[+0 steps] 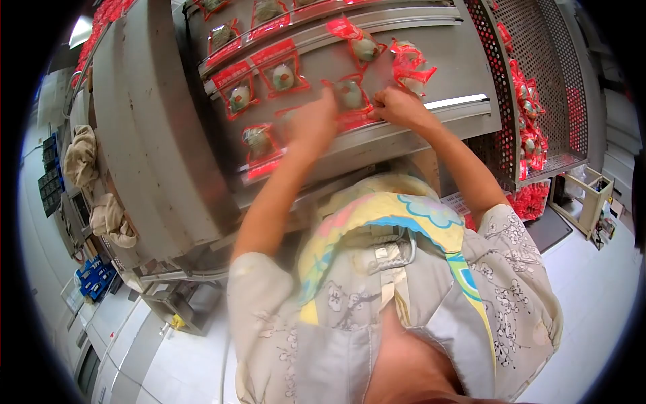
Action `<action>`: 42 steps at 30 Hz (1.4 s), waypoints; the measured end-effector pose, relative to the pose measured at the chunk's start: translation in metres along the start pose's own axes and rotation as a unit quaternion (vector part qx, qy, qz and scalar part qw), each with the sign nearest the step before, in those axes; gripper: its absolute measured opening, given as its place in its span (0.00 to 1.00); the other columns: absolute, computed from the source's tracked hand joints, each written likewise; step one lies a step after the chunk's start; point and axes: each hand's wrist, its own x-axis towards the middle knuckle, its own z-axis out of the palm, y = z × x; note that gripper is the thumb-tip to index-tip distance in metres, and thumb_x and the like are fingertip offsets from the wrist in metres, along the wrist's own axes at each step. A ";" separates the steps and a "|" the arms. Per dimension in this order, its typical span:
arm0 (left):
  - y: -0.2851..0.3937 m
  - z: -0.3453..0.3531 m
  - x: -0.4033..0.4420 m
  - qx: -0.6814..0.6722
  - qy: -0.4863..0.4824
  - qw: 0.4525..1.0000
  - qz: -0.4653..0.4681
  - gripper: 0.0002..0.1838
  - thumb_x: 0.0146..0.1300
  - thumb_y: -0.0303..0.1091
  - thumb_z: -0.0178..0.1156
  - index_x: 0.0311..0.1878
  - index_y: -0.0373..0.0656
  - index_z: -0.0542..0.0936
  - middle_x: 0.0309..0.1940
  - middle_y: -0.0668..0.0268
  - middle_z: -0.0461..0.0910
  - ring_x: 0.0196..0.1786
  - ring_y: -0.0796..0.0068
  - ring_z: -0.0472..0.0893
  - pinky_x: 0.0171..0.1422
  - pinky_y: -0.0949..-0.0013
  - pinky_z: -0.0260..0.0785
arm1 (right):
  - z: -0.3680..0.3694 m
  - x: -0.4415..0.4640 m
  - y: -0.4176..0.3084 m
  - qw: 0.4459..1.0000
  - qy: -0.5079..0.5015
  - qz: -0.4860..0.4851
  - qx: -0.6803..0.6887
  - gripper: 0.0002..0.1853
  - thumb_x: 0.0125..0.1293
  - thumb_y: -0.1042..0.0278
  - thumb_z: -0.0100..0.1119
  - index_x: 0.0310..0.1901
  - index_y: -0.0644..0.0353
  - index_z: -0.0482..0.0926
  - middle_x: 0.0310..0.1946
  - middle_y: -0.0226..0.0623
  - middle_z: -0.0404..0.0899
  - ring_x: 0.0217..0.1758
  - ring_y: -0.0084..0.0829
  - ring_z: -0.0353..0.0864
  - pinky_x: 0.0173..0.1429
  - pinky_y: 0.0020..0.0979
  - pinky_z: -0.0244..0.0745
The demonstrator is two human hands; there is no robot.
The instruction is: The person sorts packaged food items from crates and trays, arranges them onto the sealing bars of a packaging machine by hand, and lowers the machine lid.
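Observation:
Egg-shaped pale green items sit in red-and-clear plastic packets on a metal machine bed. My left hand (pixel 313 124) is smeared by motion over the front row, so its fingers cannot be read. Between the hands lies an egg packet (pixel 350 94), its red edge close to both. My right hand (pixel 402 108) has its fingers curled in at that packet's right edge, seemingly pinching it. Just beyond the right hand, a few packets (pixel 412 67) are heaped together. Left of my left hand are another packet (pixel 258 141) and one partly hidden under the hand.
More packets (pixel 282 77) lie in rows along metal bars (pixel 457 102). To the right stands a perforated metal bin (pixel 548 74) with many red packets. A large steel housing (pixel 151 121) rises at left, with cloths (pixel 111 219) on its side. A small stand (pixel 585 202) is at far right.

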 end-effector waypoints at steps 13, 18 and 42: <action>-0.001 0.014 0.003 -0.009 0.029 0.998 -0.048 0.26 0.50 0.33 0.62 0.53 0.38 0.67 0.35 0.50 0.82 0.43 0.48 0.81 0.45 0.49 0.73 | 0.008 -0.006 -0.004 0.998 0.028 0.050 -0.012 0.16 0.55 0.56 0.64 0.37 0.61 0.83 0.32 0.45 0.83 0.38 0.43 0.82 0.44 0.40 0.75; -0.015 0.016 0.001 -0.042 0.029 0.999 0.014 0.26 0.50 0.34 0.64 0.51 0.38 0.69 0.34 0.49 0.82 0.41 0.48 0.82 0.44 0.49 0.73 | 0.005 -0.012 -0.008 0.996 0.044 0.066 0.038 0.15 0.55 0.57 0.65 0.37 0.61 0.83 0.32 0.44 0.83 0.38 0.41 0.83 0.44 0.38 0.75; 0.017 0.001 -0.024 -0.201 0.236 0.925 0.219 0.13 0.55 0.32 0.65 0.45 0.45 0.79 0.37 0.62 0.77 0.37 0.61 0.78 0.40 0.61 0.73 | -0.065 -0.021 -0.015 0.858 0.445 -0.252 0.048 0.11 0.54 0.71 0.67 0.40 0.58 0.80 0.40 0.37 0.79 0.44 0.40 0.79 0.48 0.37 0.74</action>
